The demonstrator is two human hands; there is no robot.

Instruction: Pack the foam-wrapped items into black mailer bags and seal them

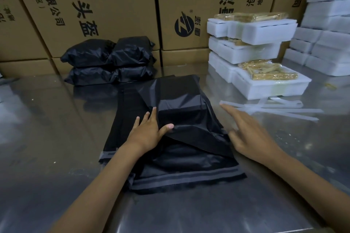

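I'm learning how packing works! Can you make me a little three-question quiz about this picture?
1. True or false: the left hand lies flat on the filled black mailer bag.
2. How many sealed black parcels are stacked by the cardboard boxes?
3. Which lies beside the right hand? A: scissors. B: peeled white strips. C: a tape roll.

Key: 1 true; 2 four; 3 B.
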